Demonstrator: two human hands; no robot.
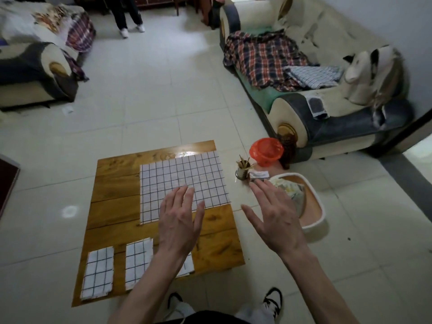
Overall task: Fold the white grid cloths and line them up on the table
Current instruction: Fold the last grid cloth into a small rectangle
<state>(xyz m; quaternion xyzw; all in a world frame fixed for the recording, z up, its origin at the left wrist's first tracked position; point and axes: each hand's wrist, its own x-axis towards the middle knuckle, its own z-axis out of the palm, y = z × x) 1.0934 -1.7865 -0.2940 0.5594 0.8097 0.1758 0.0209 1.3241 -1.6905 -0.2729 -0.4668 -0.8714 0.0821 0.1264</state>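
- Three folded cloths [97,272] are seen lined up along the near edge of the table [112,181], the third partly hidden by the left forearm.
- Nothing is held: the left hand [180,220] and right hand [275,218] are spread flat, fingers straight.
- Farther back, one unfolded cloth [182,181] is left flat, judged next for folding.

So colour-wise: the spread cloth [183,183] is white with a thin black grid, and the same pattern is seen on the folded cloths [98,273] at the near edge. The table [112,183] is a warm honey-brown wood grain. An orange-red basket [266,150] is spotted on the right, near a cream-white tub [315,220]. Red, navy and white plaid is draped over the cream sofa [327,31]. Floor tiles [152,90] are pale off-white.
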